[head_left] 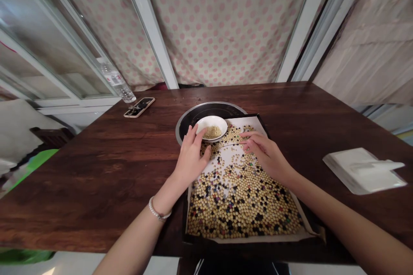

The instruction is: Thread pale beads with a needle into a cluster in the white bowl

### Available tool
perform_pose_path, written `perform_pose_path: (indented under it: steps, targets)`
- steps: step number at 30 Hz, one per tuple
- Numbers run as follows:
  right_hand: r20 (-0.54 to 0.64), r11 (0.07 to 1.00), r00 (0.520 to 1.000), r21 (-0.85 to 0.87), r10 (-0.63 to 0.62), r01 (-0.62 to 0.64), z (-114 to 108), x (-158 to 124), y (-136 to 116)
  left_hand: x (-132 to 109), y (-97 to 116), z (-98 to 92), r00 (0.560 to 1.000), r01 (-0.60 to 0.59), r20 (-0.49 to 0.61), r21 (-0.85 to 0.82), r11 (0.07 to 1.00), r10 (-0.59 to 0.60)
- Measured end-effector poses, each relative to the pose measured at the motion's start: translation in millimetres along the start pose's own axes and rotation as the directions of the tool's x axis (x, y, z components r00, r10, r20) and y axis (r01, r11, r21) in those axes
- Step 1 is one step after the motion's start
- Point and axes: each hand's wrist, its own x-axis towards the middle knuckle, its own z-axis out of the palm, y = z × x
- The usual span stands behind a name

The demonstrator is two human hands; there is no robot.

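A dark wooden table (97,172) is seen under a pink-dotted cloth (213,21), and a plastic water bottle (116,80) and a phone (139,107) are placed at its far left. A white packet (364,171) is laid on the right. Near the middle, a round black cooktop (206,114) is partly covered by a dark tray (186,219), which is lined with white paper (226,161). The paper is covered with pale soybeans (238,206) mixed with black and coloured beans. The far part of the paper is left partly bare, but most of the mixed beans are still spread over the near part. A small white bowl (222,122) is placed at the far edge of the tray, and only a small heap of pale beans (212,132) is collected in it. The bowl is touched by the spread fingers of the left hand (190,159); a firm grip cannot be confirmed. The fingers of the right hand (264,154) are held close together at the beans, but whether a bean is pinched cannot be told.
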Motion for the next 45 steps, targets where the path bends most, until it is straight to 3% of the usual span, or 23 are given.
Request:
perform_pose_path:
  steps: [8, 14, 20, 23, 28, 32, 40, 45]
  targets:
    - [-0.037, 0.997, 0.999, -0.068, -0.031, 0.029, 0, 0, 1, -1, -2, 4.3, 0.996, -0.065, -0.057, 0.056, 0.996, 0.069]
    - [-0.048, 0.995, 0.998, -0.096, -0.045, 0.041, -1, 0, -1, -1, 5, -2.2, 0.968, -0.241, 0.067, -0.02, 0.97, 0.242]
    - [-0.071, 0.995, 0.996, -0.084, -0.058, 0.052, -1, 0, -2, -1, 10, -6.7, 0.954, -0.285, 0.105, 0.026, 0.958, 0.281]
    - [-0.073, 0.996, 0.996, -0.077, -0.055, 0.05, -1, 0, -1, -1, 9, -4.1, 0.967, -0.242, 0.103, 0.071, 0.968, 0.235]
    - [-0.072, 0.995, 0.996, -0.08, -0.059, 0.053, -1, -1, -1, 0, -1, 3.4, 0.996, -0.046, -0.068, 0.062, 0.997, 0.05]
    - [-0.079, 0.994, 0.995, -0.091, -0.067, 0.06, -1, -1, -2, -1, -4, 6.3, 0.997, 0.049, -0.06, -0.018, 0.999, -0.05]
    - [-0.085, 0.993, 0.993, -0.097, -0.079, 0.071, -2, -1, -3, 0, -6, 8.8, 0.991, 0.133, 0.013, -0.064, 0.989, -0.132]
    - [-0.088, 0.993, 0.992, -0.095, -0.086, 0.077, -1, 0, -3, 0, -1, 4.5, 0.998, 0.051, -0.023, -0.055, 0.997, -0.053]
